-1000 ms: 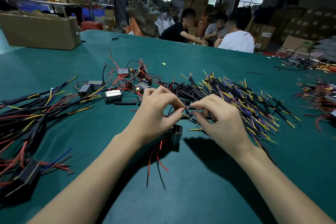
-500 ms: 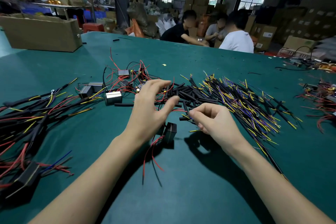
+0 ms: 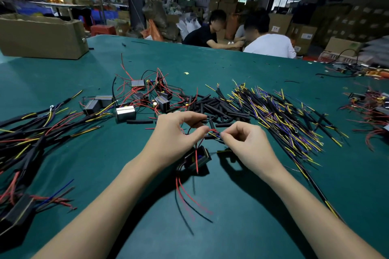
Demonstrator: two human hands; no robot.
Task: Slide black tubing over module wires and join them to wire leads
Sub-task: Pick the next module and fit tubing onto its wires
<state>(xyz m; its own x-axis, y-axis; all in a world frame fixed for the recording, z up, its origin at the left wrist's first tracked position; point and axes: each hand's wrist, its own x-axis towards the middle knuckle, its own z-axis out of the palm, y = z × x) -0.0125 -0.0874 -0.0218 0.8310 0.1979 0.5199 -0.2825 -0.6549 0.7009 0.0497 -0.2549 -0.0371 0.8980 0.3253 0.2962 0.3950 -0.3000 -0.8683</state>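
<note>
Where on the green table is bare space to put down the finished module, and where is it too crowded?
Bare green table shows near the person, between the two forearms, apart from loose wires. Also bare: the far strip beyond the wire leads pile, right of the cardboard box. Crowded: the left harness bundle, the modules and the tubing pieces.

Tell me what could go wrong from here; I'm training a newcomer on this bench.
The module hangs from its wires below the left hand and right hand, so its weight could tug the pinched wire ends apart. Its loose red and black tails trail on the table and may snag. The nearby tubing pile could get swept aside.
</note>
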